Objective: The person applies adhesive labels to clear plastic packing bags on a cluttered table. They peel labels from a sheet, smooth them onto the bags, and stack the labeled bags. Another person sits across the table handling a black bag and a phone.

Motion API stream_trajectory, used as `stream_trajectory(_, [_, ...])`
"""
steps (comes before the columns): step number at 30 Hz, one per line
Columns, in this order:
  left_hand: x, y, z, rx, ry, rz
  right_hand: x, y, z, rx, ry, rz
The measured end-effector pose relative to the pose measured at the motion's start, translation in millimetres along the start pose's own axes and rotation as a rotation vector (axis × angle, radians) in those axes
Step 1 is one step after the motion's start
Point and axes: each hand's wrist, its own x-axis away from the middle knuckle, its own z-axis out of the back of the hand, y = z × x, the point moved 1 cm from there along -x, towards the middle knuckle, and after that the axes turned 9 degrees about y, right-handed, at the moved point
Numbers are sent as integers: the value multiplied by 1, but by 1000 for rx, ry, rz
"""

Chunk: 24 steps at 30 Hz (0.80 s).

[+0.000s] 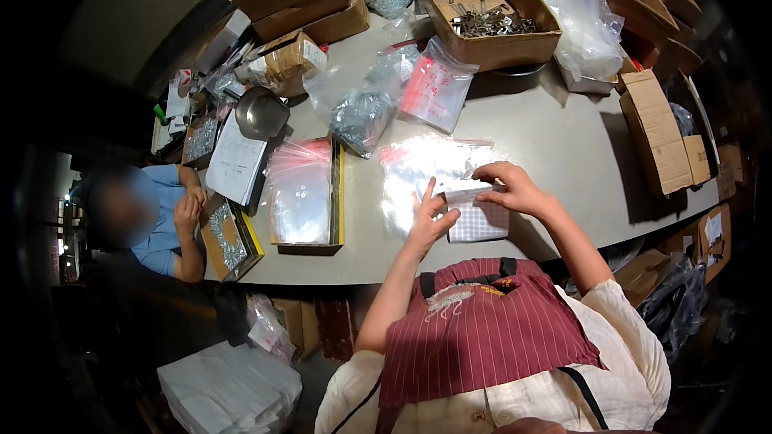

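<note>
A white sheet with rows of round dots (pixel 480 223) is in front of me, near the table's front edge, its upper edge bent over. My right hand (pixel 515 190) curls over that upper edge, thumb and fingers closed on it. Beside the sheet's left edge, my left hand (pixel 430 221) has its fingers apart, and nothing shows in its grasp. Under and beyond both hands lie clear plastic zip bags (pixel 400 181), bright with glare. The glare hides where the bags end and the sheet's folded edge begins.
Left of me stands a shallow box of zip bags (pixel 299 201). Bagged metal parts (pixel 360 119) and a red-printed bag pack (pixel 438 88) lie beyond. A carton of metal clips (pixel 492 44) stands at the back, another carton (pixel 655 133) at right. A co-worker (pixel 161 217) sits at left.
</note>
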Motion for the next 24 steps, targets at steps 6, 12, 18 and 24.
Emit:
stream_trajectory(6, [0,-7,-2,146,89,-79,21,-21,11,-269,65,-208])
stream_trajectory(12, [-5,-19,-8,180,18,11,25,-5,-15,-278,38,-175])
stream_trajectory(18, [-3,-38,-16,404,129,37,33,18,-19,-517,-17,-495])
stream_trajectory(24, [-2,-3,-9,265,81,28,41,20,-33,-512,129,-564])
